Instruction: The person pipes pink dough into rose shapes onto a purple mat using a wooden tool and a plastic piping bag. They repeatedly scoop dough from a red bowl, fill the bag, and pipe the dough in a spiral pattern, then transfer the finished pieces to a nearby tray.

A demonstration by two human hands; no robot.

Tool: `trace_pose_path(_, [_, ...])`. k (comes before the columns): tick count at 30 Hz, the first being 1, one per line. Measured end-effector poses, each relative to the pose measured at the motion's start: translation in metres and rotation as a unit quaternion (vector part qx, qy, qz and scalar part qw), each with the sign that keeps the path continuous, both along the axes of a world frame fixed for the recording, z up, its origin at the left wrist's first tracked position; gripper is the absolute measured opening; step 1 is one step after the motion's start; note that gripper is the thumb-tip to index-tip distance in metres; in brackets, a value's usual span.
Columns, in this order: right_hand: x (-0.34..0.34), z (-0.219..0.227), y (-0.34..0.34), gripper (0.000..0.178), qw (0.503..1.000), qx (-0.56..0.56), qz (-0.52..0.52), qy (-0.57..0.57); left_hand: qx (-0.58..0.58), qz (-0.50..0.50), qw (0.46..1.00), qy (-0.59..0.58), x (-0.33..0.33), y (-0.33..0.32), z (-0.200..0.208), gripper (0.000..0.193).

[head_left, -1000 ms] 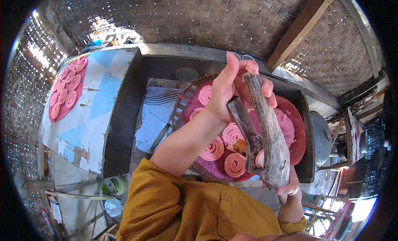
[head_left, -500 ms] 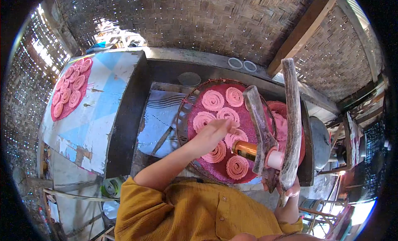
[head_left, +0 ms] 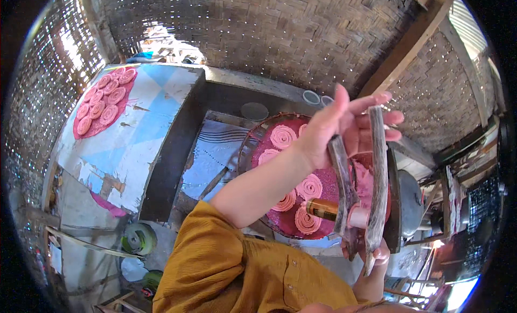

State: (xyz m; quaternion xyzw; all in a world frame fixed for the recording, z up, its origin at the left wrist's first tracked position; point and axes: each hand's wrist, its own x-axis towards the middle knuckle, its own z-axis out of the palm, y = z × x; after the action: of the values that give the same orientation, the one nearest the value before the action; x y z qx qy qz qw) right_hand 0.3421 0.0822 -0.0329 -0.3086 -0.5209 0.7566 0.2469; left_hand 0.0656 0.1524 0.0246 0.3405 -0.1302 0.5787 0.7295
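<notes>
Head view: left hand [head_left: 344,127] grips the top ends of a two-armed wooden press [head_left: 358,189], fingers wrapped round the upper tips; right hand [head_left: 371,254] is mostly hidden under the press's lower end — can't tell its grip. A brass-coloured nozzle [head_left: 323,209] sticks out at the press's lower end, over the round tray [head_left: 253,146]. Tray carries several pink spirals [head_left: 284,136] on its left half — right half hidden behind the press, so looks partly filled. Blue-and-white sheet [head_left: 145,124] at the far-left corner holds a finished batch of spirals [head_left: 102,100].
</notes>
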Motion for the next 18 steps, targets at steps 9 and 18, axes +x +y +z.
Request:
trace_pose_path(9, [0.003, -0.005, -0.001, 0.093, 0.997, 0.045, -0.007, -0.068, 0.004, -0.088, 0.991, -0.098, 0.005, 0.028, -0.037, 0.068])
trace_pose_path(18, [-0.001, -0.011, -0.027, 0.096, 0.997, -0.052, 0.054, 0.009, -0.104, 0.035, 0.994, -0.004, 0.009, -0.013, -0.037, 0.059])
